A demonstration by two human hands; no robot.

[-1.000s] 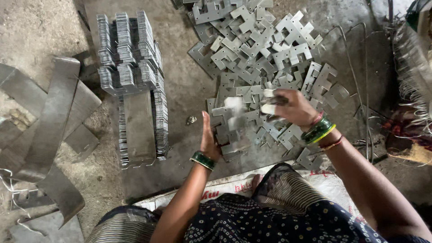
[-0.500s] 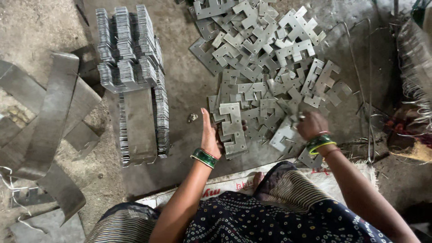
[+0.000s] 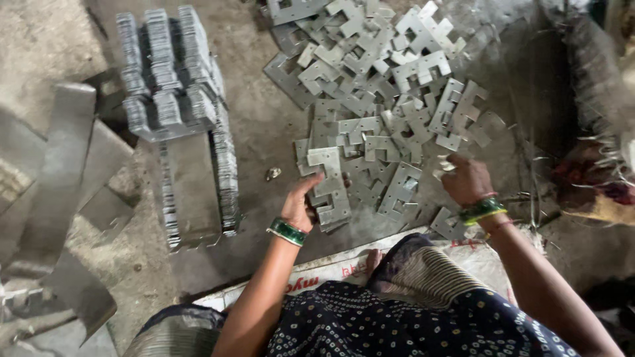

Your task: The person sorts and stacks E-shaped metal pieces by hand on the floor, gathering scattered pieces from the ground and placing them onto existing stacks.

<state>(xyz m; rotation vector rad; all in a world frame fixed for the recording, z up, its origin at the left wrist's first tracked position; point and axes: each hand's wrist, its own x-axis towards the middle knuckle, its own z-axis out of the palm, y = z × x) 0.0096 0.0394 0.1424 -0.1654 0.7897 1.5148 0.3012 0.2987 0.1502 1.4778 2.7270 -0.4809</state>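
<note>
Head view: left hand [image 3: 299,206] rests on a small stack of stamped metal plates [image 3: 331,192] on the floor, thumb up along the stack's left edge, fingers curled round the near side, holding it. Right hand [image 3: 467,180] hovers with fingers loosely bent over the loose plates [image 3: 397,99] spread beyond it; whether it holds one I cannot tell. Judgement: plates thin, stiff, light singly, heavy stacked; cut edges likely sharp, faces smooth and prone to slide. Best gripped by flat faces or squeezed across the stack's sides. Left of the left hand, tall bundled stacks [image 3: 169,79].
</note>
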